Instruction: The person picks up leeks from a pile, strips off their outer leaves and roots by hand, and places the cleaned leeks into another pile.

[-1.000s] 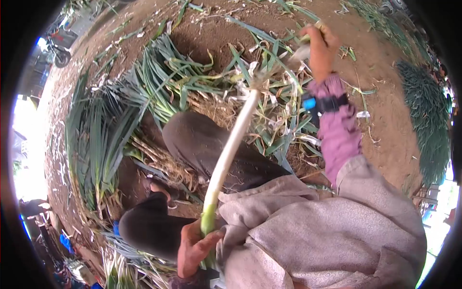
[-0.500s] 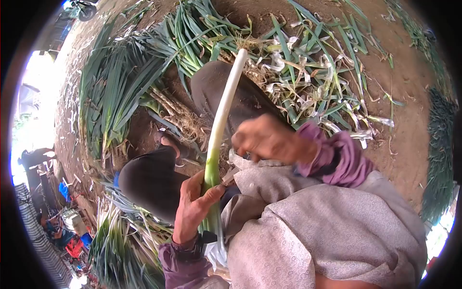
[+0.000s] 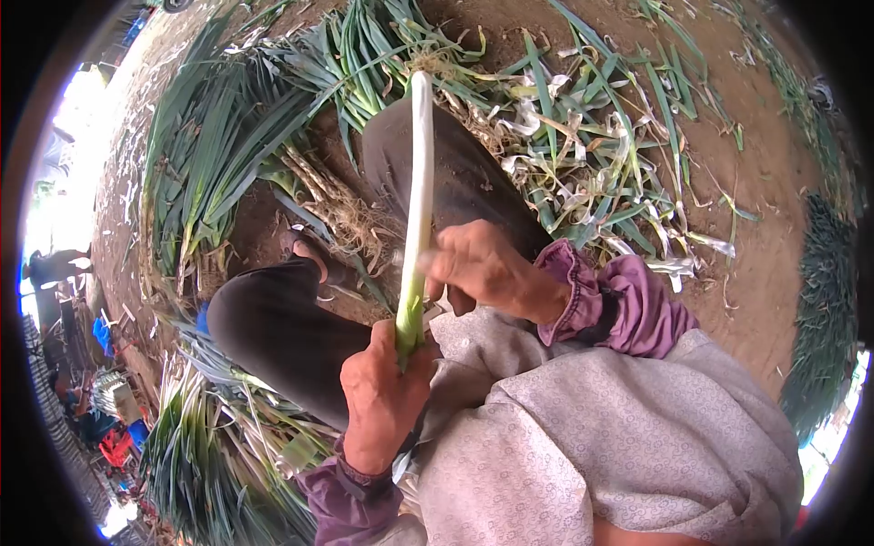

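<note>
A leek (image 3: 419, 182) with a long white shaft stands roughly upright in front of my knee, roots trimmed off its top end. My left hand (image 3: 387, 391) is closed around its green lower part. My right hand (image 3: 487, 268) is beside the middle of the shaft, fingers curled in, with the fingertips at its right edge. Those fingertips are blurred, so whether they pinch a layer of the leek is hidden from me.
Untrimmed leeks (image 3: 218, 164) with roots lie in heaps at the upper left. Peeled leaves and scraps (image 3: 592, 146) cover the ground at the upper right. More leeks (image 3: 209, 455) are piled at the lower left. A dark green heap (image 3: 819, 309) lies along the right edge.
The leek has tipped slightly left and become more upright. My left hand has turned, its back now facing up. My right hand has come left against the shaft.
</note>
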The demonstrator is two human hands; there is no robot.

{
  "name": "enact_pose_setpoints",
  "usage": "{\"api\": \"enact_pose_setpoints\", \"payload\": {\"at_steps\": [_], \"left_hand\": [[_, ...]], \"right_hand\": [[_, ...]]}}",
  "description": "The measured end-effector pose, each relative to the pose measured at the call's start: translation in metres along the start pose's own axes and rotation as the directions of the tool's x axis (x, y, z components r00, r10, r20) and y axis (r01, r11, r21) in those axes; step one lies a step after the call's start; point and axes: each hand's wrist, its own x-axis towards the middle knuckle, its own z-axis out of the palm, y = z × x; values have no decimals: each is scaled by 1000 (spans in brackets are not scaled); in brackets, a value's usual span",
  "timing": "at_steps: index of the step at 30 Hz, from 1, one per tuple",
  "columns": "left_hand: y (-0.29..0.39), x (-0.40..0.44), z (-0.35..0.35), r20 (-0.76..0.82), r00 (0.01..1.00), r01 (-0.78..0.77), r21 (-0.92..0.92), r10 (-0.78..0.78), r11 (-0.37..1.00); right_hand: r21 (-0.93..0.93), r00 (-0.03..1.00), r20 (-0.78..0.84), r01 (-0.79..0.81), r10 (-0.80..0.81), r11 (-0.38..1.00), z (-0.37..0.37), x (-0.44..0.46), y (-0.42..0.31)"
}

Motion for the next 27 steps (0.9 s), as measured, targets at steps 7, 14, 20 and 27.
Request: {"api": "enact_pose_setpoints", "payload": {"at_steps": [7,14,20,27], "left_hand": [[-2,-4,29,-54,998,41,342,-23,939],[-2,2,24,-35,999,22,103,-19,994],[-13,14,8,123,979,180,-119,-165,976],[-14,16,-34,467,859,474,-575,-207,667]], "right_hand": [[-915,713,332,401,-617,-28,-10,1,57],[-273,992,-37,107,-121,956,-9,11,31],[-208,969,-99,204,-228,957,-13,2,18],[-788,602,63,520,-796,330,-11,1,1]]}}
